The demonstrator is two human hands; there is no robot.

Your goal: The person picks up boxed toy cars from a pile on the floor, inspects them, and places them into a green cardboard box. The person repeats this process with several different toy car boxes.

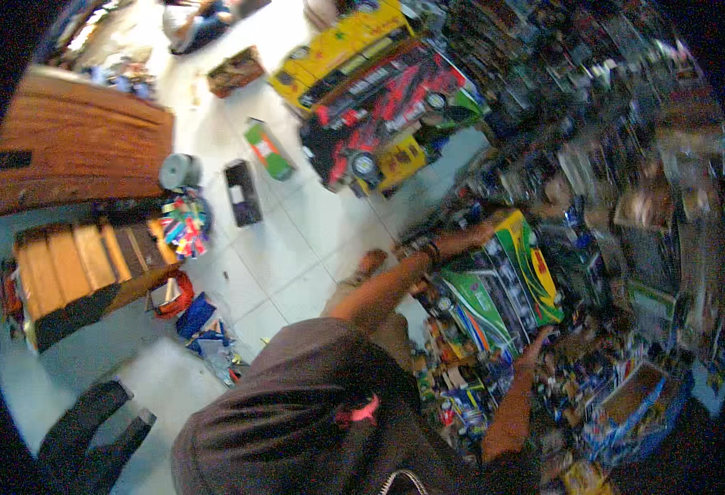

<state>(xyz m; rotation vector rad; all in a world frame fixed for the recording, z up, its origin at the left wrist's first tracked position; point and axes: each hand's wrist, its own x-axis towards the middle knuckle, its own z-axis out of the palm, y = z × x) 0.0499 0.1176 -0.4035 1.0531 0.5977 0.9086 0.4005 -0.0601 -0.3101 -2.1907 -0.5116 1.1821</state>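
A green, yellow and white model bus (482, 289) is held between my two hands, over a crowded heap of small parts. My left hand (471, 236), with bands on its wrist, grips the bus at its far end. At the near end, my right hand (532, 351) is closed against the bus's corner. Motion blur hides the separate fingers of both hands. Farther off on the floor stand a black and red model bus (387, 111) and a yellow model bus (337, 58) beside it.
Left of the buses lie a green and orange box (270, 150) and a black rectangular object (243, 194) on the white tiled floor (292, 285). A brown wooden cabinet (82, 140) stands at the left. Another person (197, 25) sits at the far end.
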